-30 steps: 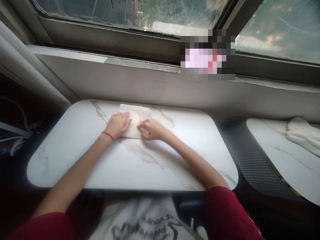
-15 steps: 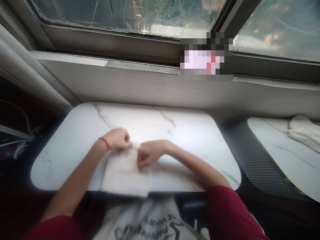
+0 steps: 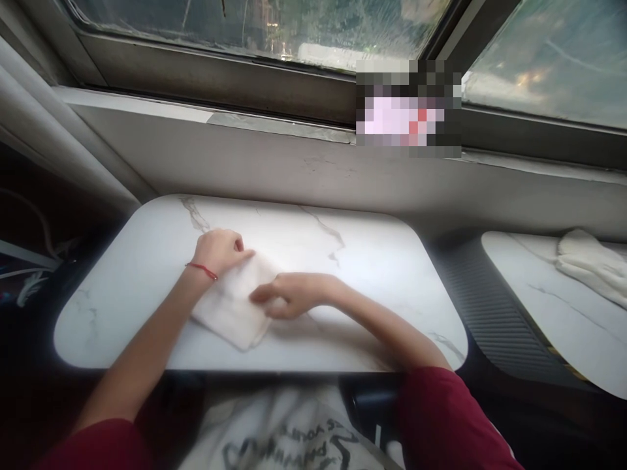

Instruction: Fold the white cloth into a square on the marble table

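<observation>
A folded white cloth [image 3: 235, 320] lies slantwise on the white marbled tabletop [image 3: 382, 261], slightly left of its middle. At the cloth's far left edge, my left hand [image 3: 219, 251] is closed with fingers curled and thumb along the edge, pinching it. A red string bracelet [image 3: 202, 269] circles that wrist. My right hand [image 3: 289, 294] reaches in from the right over the cloth. Its fingers stretch leftward against the cloth, with a gap between thumb and forefinger. Both forearms come from dark red sleeves [image 3: 450, 411].
A window [image 3: 274, 39] with a grey frame and ledge [image 3: 279, 127] runs behind the table. To the right, beyond a ribbed dark strip [image 3: 494, 333], stands a second marbled surface [image 3: 548, 294] bearing a crumpled whitish cloth [image 3: 592, 264]. White cables [image 3: 34, 287] hang at the left.
The cloth has slid away from the table's front edge and turned. My left hand has moved farther away with it. My right hand has gone from a fist to stretched fingers.
</observation>
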Action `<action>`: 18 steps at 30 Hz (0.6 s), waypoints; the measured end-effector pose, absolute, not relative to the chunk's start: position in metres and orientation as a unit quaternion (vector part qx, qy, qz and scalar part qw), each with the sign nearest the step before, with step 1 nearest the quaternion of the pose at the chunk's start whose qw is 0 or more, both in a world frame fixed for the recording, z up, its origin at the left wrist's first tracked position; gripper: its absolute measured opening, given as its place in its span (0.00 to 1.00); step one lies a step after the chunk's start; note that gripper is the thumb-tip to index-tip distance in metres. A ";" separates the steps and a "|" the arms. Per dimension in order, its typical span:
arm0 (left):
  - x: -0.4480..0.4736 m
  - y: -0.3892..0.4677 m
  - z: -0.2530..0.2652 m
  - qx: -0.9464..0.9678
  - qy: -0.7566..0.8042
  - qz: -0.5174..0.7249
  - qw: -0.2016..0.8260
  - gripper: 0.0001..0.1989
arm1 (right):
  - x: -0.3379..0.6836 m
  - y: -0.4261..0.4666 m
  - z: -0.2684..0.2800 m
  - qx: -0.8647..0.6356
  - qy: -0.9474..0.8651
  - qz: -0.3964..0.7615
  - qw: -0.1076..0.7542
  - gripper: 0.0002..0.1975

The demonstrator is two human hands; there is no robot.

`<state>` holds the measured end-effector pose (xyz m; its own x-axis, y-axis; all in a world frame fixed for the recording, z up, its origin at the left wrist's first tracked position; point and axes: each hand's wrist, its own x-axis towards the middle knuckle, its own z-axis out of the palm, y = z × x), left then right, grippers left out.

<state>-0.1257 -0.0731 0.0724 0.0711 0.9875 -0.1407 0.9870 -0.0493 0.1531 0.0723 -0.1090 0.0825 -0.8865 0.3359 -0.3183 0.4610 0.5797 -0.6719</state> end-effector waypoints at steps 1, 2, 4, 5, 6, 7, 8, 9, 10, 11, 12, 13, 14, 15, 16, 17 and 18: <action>-0.126 -0.071 0.070 0.715 0.693 0.008 0.086 0.15 | 0.072 -0.104 0.077 0.222 0.884 -0.408 0.052 0.17; -0.127 -0.070 0.067 0.708 0.703 0.015 0.070 0.15 | 0.072 -0.100 0.070 0.217 0.885 -0.412 0.029 0.19; -0.126 -0.069 0.061 0.698 0.714 0.029 0.043 0.17 | 0.069 -0.092 0.056 0.211 0.890 -0.404 -0.008 0.22; -0.125 -0.069 0.059 0.695 0.717 0.034 0.032 0.18 | 0.068 -0.089 0.049 0.210 0.898 -0.386 -0.023 0.23; -0.123 -0.069 0.057 0.694 0.718 0.039 0.023 0.19 | 0.066 -0.087 0.041 0.210 0.910 -0.356 -0.037 0.23; -0.122 -0.070 0.055 0.695 0.717 0.044 0.015 0.20 | 0.063 -0.086 0.034 0.211 0.923 -0.317 -0.051 0.24; -0.120 -0.071 0.053 0.699 0.713 0.051 0.010 0.20 | 0.060 -0.084 0.026 0.210 0.936 -0.274 -0.065 0.23; -0.120 -0.071 0.052 0.704 0.708 0.057 0.007 0.20 | 0.057 -0.082 0.019 0.210 0.947 -0.231 -0.079 0.23; -0.120 -0.070 0.050 0.708 0.703 0.063 0.006 0.20 | 0.054 -0.080 0.012 0.208 0.954 -0.193 -0.092 0.23; -0.120 -0.069 0.048 0.711 0.699 0.069 0.007 0.20 | 0.051 -0.078 0.006 0.209 0.959 -0.162 -0.104 0.22; -0.122 -0.068 0.047 0.714 0.697 0.073 0.009 0.19 | 0.047 -0.074 0.002 0.210 0.961 -0.140 -0.112 0.21; -0.124 -0.065 0.045 0.714 0.696 0.076 0.012 0.19 | 0.044 -0.070 -0.002 0.211 0.962 -0.127 -0.115 0.19; -0.126 -0.063 0.043 0.714 0.696 0.078 0.014 0.19 | 0.040 -0.066 -0.005 0.214 0.963 -0.118 -0.116 0.18; -0.129 -0.059 0.041 0.713 0.696 0.081 0.016 0.19 | 0.035 -0.061 -0.007 0.217 0.963 -0.112 -0.116 0.17; -0.132 -0.056 0.038 0.711 0.697 0.086 0.017 0.19 | 0.030 -0.056 -0.008 0.222 0.962 -0.106 -0.117 0.17; -0.136 -0.053 0.036 0.709 0.699 0.093 0.018 0.19 | 0.025 -0.052 -0.008 0.229 0.961 -0.099 -0.117 0.16; -0.139 -0.050 0.034 0.705 0.702 0.100 0.019 0.20 | 0.020 -0.048 -0.007 0.238 0.960 -0.091 -0.118 0.17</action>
<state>-0.1391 -0.0500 0.0340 -0.0054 0.9935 0.1140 0.9859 -0.0138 0.1669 0.0199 -0.0476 -0.0074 -0.8589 0.4785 0.1827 0.4357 0.8701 -0.2305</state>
